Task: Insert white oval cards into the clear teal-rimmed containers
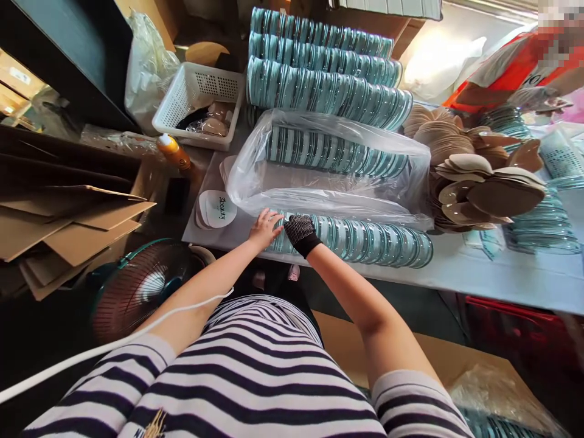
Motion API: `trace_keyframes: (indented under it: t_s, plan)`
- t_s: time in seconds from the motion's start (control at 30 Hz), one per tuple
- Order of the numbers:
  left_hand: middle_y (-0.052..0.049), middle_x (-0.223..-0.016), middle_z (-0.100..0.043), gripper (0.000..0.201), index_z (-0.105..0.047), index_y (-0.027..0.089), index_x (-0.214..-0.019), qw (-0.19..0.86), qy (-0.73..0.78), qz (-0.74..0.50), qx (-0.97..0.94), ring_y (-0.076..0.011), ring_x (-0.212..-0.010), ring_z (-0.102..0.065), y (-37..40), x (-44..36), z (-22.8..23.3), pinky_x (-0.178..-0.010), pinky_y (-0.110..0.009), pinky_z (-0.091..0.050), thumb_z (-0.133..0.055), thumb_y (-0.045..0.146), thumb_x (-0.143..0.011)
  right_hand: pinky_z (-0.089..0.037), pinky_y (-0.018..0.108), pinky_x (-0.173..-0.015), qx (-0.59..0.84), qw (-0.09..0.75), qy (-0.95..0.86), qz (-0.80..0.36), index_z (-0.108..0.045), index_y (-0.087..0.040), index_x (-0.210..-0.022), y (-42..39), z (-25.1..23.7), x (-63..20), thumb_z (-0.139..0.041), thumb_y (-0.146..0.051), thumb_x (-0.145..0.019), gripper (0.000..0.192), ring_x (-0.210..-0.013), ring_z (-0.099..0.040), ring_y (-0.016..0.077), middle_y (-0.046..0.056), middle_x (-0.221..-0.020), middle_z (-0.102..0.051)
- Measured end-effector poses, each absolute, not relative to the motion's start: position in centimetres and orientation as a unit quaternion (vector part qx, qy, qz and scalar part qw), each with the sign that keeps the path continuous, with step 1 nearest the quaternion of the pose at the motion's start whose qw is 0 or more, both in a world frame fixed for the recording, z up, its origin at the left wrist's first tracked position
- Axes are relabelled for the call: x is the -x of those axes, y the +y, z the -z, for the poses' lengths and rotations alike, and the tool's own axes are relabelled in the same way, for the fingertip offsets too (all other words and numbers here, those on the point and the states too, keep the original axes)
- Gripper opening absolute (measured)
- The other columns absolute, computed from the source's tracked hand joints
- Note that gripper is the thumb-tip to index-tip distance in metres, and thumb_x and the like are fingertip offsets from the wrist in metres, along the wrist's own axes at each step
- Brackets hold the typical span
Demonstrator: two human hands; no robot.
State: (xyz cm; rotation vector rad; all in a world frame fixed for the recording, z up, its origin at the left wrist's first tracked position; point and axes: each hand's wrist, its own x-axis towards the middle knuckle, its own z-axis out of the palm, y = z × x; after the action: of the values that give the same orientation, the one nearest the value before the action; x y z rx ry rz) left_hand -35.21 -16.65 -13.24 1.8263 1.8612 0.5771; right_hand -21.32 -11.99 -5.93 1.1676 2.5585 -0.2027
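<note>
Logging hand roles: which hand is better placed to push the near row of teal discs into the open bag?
Left, probably: bare left hand sits at the near row's end, beside the bag mouth; gloved right hand rests on top.

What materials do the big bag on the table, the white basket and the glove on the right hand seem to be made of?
Bag: thin clear plastic film, glossy and wrinkled, contents showing through.
Basket: rigid white plastic, moulded lattice walls, matte.
Glove on the right hand: black knitted fabric with small pale dots, probably rubber grip.

White table (502,277), bearing rows of teal round cases (365,240), clear plastic bag (328,164), white basket (196,103), stacked brown pads (479,182).
</note>
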Motion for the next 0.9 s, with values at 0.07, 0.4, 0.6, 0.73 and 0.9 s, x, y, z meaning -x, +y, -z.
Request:
trace_keyframes:
  t_s: [0.07,0.4,0.6,0.73,0.9]
  plan:
    - [-0.006,-0.138,-0.052,0.040,-0.058,0.027,-0.130,0.240,0.679,-0.211,-0.661,-0.0292,-0.140,-0.028,-16.7,35.2,13.0,-0.115,-0.045,-0.029,-0.053,0.034,-0.091,-0.045,0.042,-0.086,-0.401,0.169,0.897,0.074,-0.064,-0.007,-0.114,-11.8,5.8,21.8,-0.033,-0.012,-0.093,0.038,-0.102,-0.063,0.0292,0.023,-0.108,-0.065]
    - [-0.005,-0.143,-0.048,0.046,-0.052,0.030,-0.136,0.236,0.681,-0.178,-0.670,-0.0291,-0.142,-0.025,-16.8,35.3,12.7,-0.110,-0.048,-0.037,-0.052,0.030,-0.090,-0.048,0.041,-0.084,-0.408,0.188,0.887,0.108,-0.063,-0.006,-0.112,-11.1,5.3,24.3,-0.041,-0.011,-0.089,0.032,-0.103,-0.065,0.0293,0.023,-0.105,-0.068]
    - [-0.004,-0.143,-0.048,0.042,-0.054,0.033,-0.133,0.244,0.688,-0.164,-0.663,-0.0286,-0.143,-0.025,-16.9,35.1,12.0,-0.108,-0.049,-0.037,-0.050,0.037,-0.092,-0.049,0.034,-0.081,-0.430,0.180,0.874,0.135,-0.065,-0.016,-0.110,-14.3,6.4,20.5,-0.047,-0.026,-0.091,0.028,-0.097,-0.067,0.0260,0.015,-0.102,-0.071]
    - [-0.004,-0.142,-0.049,0.040,-0.055,0.033,-0.132,0.248,0.689,-0.166,-0.660,-0.0283,-0.143,-0.024,-16.8,34.9,11.6,-0.108,-0.048,-0.037,-0.049,0.037,-0.092,-0.049,0.029,-0.074,-0.454,0.191,0.854,0.168,-0.067,-0.019,-0.105,-18.5,9.5,18.5,-0.046,-0.030,-0.092,0.027,-0.090,-0.069,0.0239,0.012,-0.098,-0.072]
    - [-0.004,-0.142,-0.049,0.040,-0.055,0.031,-0.132,0.251,0.688,-0.165,-0.660,-0.0286,-0.143,-0.025,-16.8,35.0,11.7,-0.109,-0.047,-0.037,-0.049,0.036,-0.092,-0.048,0.028,-0.072,-0.491,0.188,0.826,0.201,-0.067,-0.021,-0.112,-21.5,13.6,17.9,-0.043,-0.027,-0.094,0.030,-0.093,-0.069,0.0228,0.011,-0.105,-0.072]
